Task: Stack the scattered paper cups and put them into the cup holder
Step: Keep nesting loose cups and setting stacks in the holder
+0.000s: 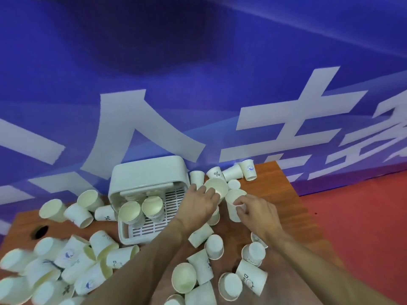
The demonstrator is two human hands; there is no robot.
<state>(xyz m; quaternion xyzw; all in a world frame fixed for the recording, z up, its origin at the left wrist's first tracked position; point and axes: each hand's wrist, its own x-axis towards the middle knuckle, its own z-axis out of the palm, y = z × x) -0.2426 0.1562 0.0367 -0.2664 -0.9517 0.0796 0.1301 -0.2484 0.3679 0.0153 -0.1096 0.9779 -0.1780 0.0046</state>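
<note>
You're mid-gathering. Thin white paper cups [77, 213], some blue-printed, lie loose on the wooden table [268, 188] around the white cup holder [149, 172], which carries two stacks [130, 213]. Your left hand [198, 204] grips a tilted cup [218, 188], and your right hand [257, 213] pinches a second cup [232, 213] by its rim. Next, likely, you nest them with mouths aligned.

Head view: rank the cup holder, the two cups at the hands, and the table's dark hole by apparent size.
1. Cup holder.
2. Left cup and right cup, held by the left hand and right hand: alike, unranked.
3. Dark hole, smallest.
</note>
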